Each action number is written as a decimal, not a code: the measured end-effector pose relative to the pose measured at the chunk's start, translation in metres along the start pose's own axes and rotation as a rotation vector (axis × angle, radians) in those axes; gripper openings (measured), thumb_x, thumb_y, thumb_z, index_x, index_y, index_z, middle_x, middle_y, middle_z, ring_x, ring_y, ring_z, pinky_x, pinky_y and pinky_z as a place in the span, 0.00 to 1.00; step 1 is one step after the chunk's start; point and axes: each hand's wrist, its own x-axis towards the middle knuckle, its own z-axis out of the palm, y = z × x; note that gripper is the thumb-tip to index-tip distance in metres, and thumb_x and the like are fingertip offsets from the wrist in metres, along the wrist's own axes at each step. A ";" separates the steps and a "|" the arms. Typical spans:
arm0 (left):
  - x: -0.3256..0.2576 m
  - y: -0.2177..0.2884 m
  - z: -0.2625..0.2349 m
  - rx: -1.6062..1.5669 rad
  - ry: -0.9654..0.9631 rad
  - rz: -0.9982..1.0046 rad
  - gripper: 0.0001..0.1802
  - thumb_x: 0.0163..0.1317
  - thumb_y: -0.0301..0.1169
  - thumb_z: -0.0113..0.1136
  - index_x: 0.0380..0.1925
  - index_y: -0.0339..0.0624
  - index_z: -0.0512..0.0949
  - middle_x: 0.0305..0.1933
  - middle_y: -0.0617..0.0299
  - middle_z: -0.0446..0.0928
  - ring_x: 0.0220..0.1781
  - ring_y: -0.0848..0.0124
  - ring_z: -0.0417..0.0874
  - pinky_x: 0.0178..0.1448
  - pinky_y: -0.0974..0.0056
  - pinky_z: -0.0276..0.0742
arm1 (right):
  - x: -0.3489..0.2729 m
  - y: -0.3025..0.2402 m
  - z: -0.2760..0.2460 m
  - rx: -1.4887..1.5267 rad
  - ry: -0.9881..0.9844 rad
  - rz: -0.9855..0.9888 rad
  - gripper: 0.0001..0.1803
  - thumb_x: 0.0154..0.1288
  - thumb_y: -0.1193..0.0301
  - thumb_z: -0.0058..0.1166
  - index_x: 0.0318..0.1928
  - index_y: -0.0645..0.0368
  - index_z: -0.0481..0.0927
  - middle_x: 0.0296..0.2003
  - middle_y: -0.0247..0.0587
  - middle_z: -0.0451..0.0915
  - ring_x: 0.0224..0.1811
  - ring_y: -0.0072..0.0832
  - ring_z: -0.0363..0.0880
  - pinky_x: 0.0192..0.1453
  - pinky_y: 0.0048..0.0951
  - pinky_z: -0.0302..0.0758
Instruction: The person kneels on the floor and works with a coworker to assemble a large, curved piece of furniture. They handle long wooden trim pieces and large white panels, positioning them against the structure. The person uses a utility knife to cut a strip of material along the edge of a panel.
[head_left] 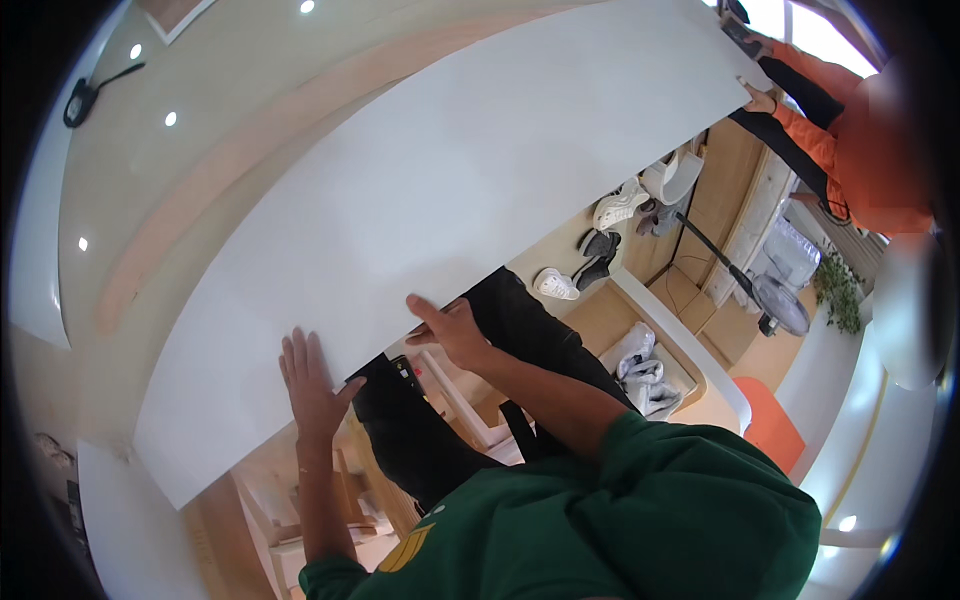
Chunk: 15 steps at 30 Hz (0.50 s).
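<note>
Holding: a white board [440,200], overhead.
Left hand [312,385]: lay flat beneath the board, fingers spread wide.
Right hand [450,330]: gripped the board's near edge.
Another person's hand [758,98]: held the board's far corner.

Right hand's [450,330] fingertips behind white panel [450,200]

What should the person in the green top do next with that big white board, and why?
Probably steady it before shifting it. The left hand lies flat under the white board and the right hand grips its near edge, both close to one end. A second person's hand holds the far end, so the two should likely move together.
</note>
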 end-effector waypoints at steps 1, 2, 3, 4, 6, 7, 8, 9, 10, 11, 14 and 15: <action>0.000 -0.004 0.005 0.063 0.035 0.015 0.49 0.49 0.33 0.76 0.71 0.35 0.64 0.76 0.43 0.61 0.79 0.41 0.56 0.80 0.38 0.51 | -0.005 -0.008 0.006 -0.009 -0.027 -0.006 0.20 0.67 0.62 0.66 0.45 0.70 0.81 0.36 0.44 0.85 0.32 0.29 0.87 0.35 0.30 0.89; 0.001 -0.011 0.006 0.113 0.044 0.057 0.47 0.49 0.29 0.73 0.71 0.36 0.64 0.76 0.44 0.62 0.79 0.42 0.57 0.80 0.38 0.52 | -0.007 -0.012 0.008 -0.019 -0.033 -0.011 0.19 0.68 0.62 0.65 0.45 0.70 0.81 0.36 0.44 0.85 0.32 0.28 0.87 0.34 0.30 0.88; -0.004 -0.015 0.005 0.162 0.046 0.089 0.45 0.49 0.24 0.69 0.71 0.36 0.64 0.76 0.44 0.62 0.79 0.42 0.58 0.80 0.38 0.53 | -0.014 -0.010 0.007 -0.031 -0.038 -0.004 0.19 0.68 0.63 0.65 0.45 0.70 0.81 0.36 0.44 0.85 0.31 0.27 0.87 0.33 0.29 0.88; -0.009 -0.016 0.007 0.211 0.048 0.119 0.44 0.49 0.19 0.66 0.71 0.36 0.64 0.76 0.45 0.63 0.79 0.42 0.59 0.80 0.38 0.53 | -0.020 -0.009 0.006 -0.044 -0.044 0.005 0.19 0.68 0.63 0.64 0.45 0.70 0.81 0.36 0.44 0.85 0.30 0.27 0.86 0.33 0.28 0.88; -0.009 -0.015 -0.001 0.219 0.042 0.102 0.41 0.52 0.16 0.60 0.70 0.37 0.66 0.75 0.46 0.65 0.78 0.45 0.62 0.79 0.41 0.57 | -0.025 -0.015 0.009 -0.067 -0.052 -0.014 0.18 0.68 0.63 0.63 0.44 0.69 0.82 0.34 0.44 0.85 0.29 0.26 0.86 0.31 0.27 0.87; -0.006 -0.014 -0.007 0.227 0.040 0.092 0.40 0.53 0.14 0.57 0.70 0.38 0.66 0.74 0.47 0.66 0.77 0.46 0.64 0.79 0.42 0.58 | -0.025 -0.020 0.013 -0.077 -0.061 -0.023 0.17 0.68 0.64 0.63 0.44 0.69 0.82 0.34 0.44 0.85 0.28 0.26 0.86 0.30 0.27 0.87; -0.003 -0.013 -0.010 0.202 0.027 0.091 0.41 0.51 0.13 0.57 0.70 0.39 0.67 0.74 0.47 0.67 0.76 0.47 0.65 0.78 0.43 0.60 | -0.024 -0.022 0.016 -0.086 -0.046 -0.021 0.17 0.68 0.63 0.62 0.43 0.69 0.82 0.33 0.44 0.85 0.27 0.26 0.86 0.29 0.27 0.86; 0.002 -0.013 -0.018 0.179 0.031 0.094 0.41 0.49 0.12 0.56 0.69 0.39 0.68 0.73 0.48 0.69 0.76 0.47 0.66 0.78 0.43 0.61 | -0.023 -0.029 0.023 -0.098 -0.040 -0.034 0.17 0.68 0.63 0.62 0.42 0.68 0.82 0.33 0.44 0.85 0.26 0.26 0.86 0.28 0.27 0.86; 0.005 -0.014 -0.026 0.157 0.035 0.097 0.42 0.47 0.11 0.56 0.69 0.40 0.69 0.72 0.48 0.70 0.75 0.47 0.67 0.77 0.44 0.62 | -0.024 -0.035 0.030 -0.110 -0.033 -0.046 0.17 0.68 0.63 0.62 0.41 0.68 0.82 0.32 0.44 0.85 0.25 0.26 0.86 0.27 0.27 0.86; 0.006 -0.019 -0.031 0.159 0.031 0.094 0.42 0.47 0.11 0.56 0.68 0.40 0.69 0.71 0.49 0.71 0.74 0.48 0.68 0.77 0.44 0.63 | -0.022 -0.036 0.036 -0.106 -0.026 -0.036 0.17 0.68 0.63 0.62 0.41 0.68 0.82 0.32 0.43 0.85 0.25 0.27 0.86 0.27 0.27 0.86; 0.017 -0.024 -0.042 0.152 0.030 0.077 0.40 0.49 0.11 0.55 0.67 0.41 0.70 0.69 0.49 0.72 0.73 0.49 0.70 0.75 0.47 0.65 | -0.016 -0.049 0.051 -0.119 -0.013 -0.030 0.17 0.68 0.61 0.63 0.40 0.67 0.82 0.31 0.41 0.84 0.25 0.28 0.86 0.27 0.29 0.85; 0.022 -0.022 -0.047 0.150 0.024 0.067 0.39 0.49 0.11 0.55 0.67 0.41 0.71 0.69 0.50 0.73 0.73 0.49 0.70 0.75 0.47 0.66 | -0.013 -0.052 0.056 -0.128 -0.015 -0.034 0.18 0.68 0.60 0.63 0.40 0.67 0.82 0.31 0.41 0.84 0.25 0.28 0.86 0.27 0.30 0.85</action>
